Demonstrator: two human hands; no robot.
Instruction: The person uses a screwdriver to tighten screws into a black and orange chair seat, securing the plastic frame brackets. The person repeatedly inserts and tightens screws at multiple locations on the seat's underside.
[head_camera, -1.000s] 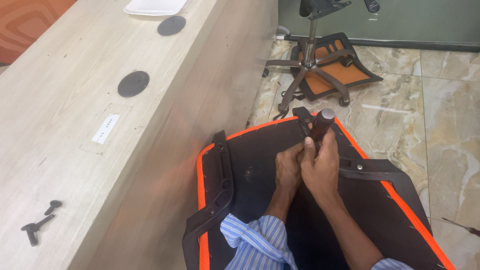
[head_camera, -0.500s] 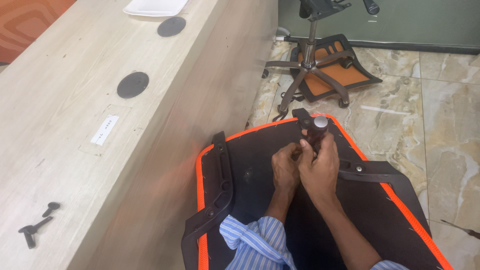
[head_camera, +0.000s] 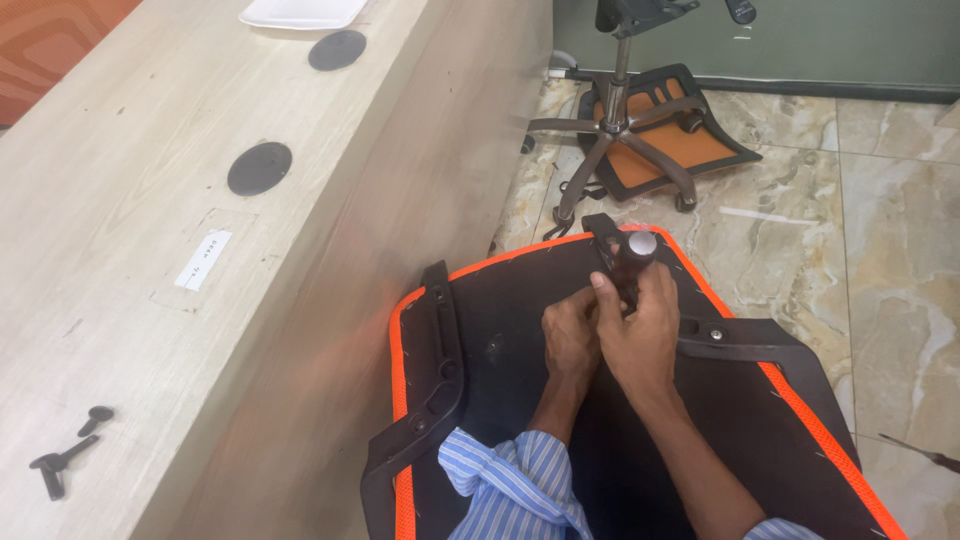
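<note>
A dark screwdriver handle (head_camera: 634, 262) was gripped by the right hand (head_camera: 640, 330) and steadied by the curled left hand (head_camera: 570, 333) at the far edge of the upturned chair seat (head_camera: 500, 330); a slanted push could have slipped the tip off

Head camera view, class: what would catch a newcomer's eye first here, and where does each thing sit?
At centre, the right hand and left hand close around a dark tool handle standing on the upturned chair seat, black with an orange rim. Beyond it, a chair base stands on the marble floor. A long wooden counter fills the left.
</note>
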